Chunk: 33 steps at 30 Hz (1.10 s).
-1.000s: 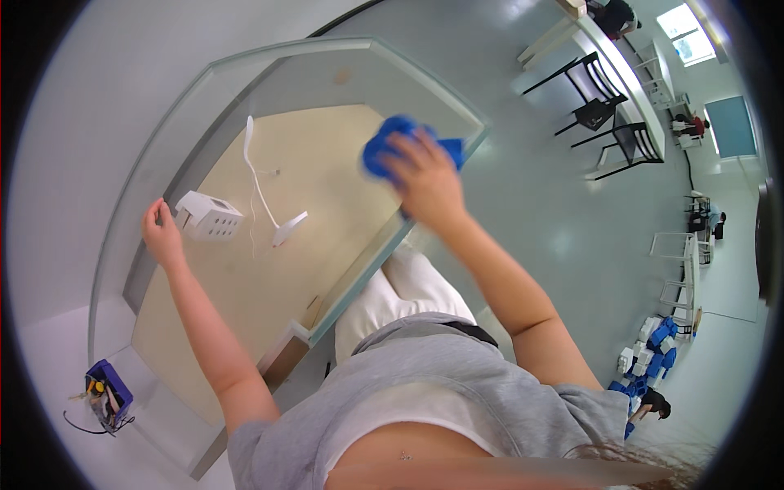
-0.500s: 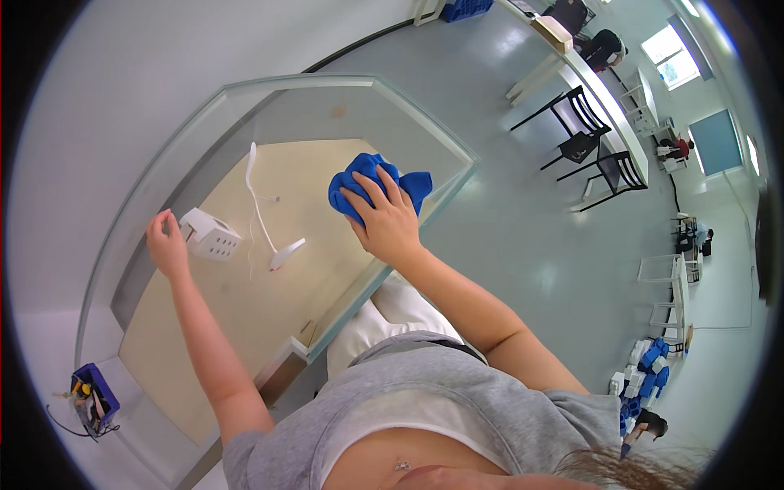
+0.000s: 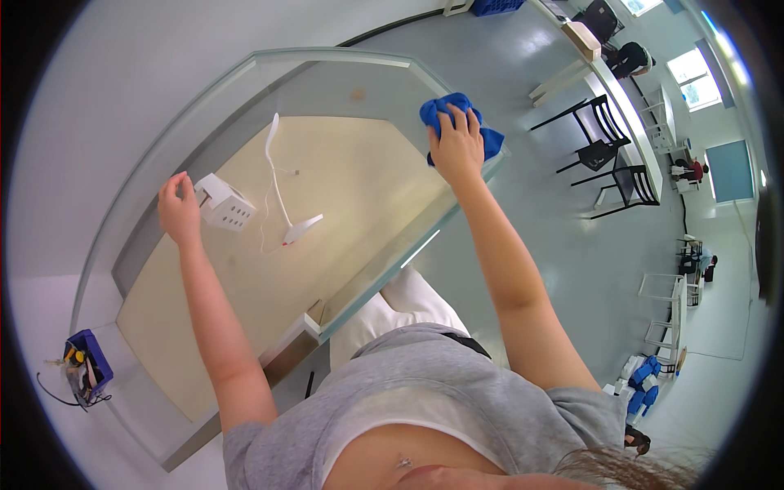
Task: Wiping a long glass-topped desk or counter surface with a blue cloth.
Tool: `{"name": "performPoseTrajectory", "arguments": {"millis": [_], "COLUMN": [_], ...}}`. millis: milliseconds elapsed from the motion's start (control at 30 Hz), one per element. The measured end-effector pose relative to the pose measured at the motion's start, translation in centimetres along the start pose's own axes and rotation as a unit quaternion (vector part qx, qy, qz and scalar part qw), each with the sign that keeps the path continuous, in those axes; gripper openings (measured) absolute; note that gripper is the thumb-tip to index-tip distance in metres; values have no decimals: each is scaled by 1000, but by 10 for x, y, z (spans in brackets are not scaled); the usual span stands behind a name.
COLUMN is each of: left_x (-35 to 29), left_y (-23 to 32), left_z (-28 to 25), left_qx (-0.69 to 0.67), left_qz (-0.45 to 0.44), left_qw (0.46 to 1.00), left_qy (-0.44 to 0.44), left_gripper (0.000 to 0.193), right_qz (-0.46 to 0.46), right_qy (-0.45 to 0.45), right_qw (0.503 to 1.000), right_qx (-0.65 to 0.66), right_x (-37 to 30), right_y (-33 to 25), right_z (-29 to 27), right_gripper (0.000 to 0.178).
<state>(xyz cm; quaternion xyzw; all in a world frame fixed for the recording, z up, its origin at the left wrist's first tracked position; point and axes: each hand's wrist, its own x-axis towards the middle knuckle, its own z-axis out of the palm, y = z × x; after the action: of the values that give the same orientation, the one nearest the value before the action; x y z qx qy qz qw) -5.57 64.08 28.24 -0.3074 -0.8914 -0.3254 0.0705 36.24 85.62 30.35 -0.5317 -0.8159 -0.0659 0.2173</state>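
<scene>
My right hand (image 3: pixel 459 149) presses a bunched blue cloth (image 3: pixel 451 107) against the far right corner of a glass-edged table (image 3: pixel 392 249). Its fingers are spread over the cloth and bent into it. On the left, my left hand (image 3: pixel 180 211) is raised with fingers curled together. Whatever may be between those fingertips is hidden. Right beside it is a white block with socket-like holes (image 3: pixel 232 211); a small gap seems to part them. A slim white desk lamp (image 3: pixel 278 175) with a thin cord stands between my hands.
A blue bin of tools and cables (image 3: pixel 91 359) is at the lower left, against a white wall. Beyond the table's right edge are grey floor, black chairs (image 3: pixel 604 122) and a long white table (image 3: pixel 625 114). Other people are farther off at the right.
My right hand has slid the blue cloth away and rightward to the table's corner. The left hand keeps its place beside the white block. The whole view has shifted slightly.
</scene>
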Motion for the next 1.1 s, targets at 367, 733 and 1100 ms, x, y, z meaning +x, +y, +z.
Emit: {"name": "performPoseTrajectory", "arguments": {"millis": [367,733,1100], "left_x": [-6,-9,-13], "left_y": [2,11,6], "left_z": [-5,-9,-14], "left_qx": [19,-6,-24], "left_qz": [16,15,-8], "left_qw": [1000,1000,1000], "left_qy": [10,3,-6], "left_gripper": [21,20,22], "right_qz": [-52,57,-12], "right_qy": [-49,-5,-14], "right_qw": [996,998,1000], "right_qx": [48,19,20], "right_x": [-44,96,59], "right_y": [-10,-28,-18], "right_z": [-32,52,28], "right_gripper": [34,34,30]}}
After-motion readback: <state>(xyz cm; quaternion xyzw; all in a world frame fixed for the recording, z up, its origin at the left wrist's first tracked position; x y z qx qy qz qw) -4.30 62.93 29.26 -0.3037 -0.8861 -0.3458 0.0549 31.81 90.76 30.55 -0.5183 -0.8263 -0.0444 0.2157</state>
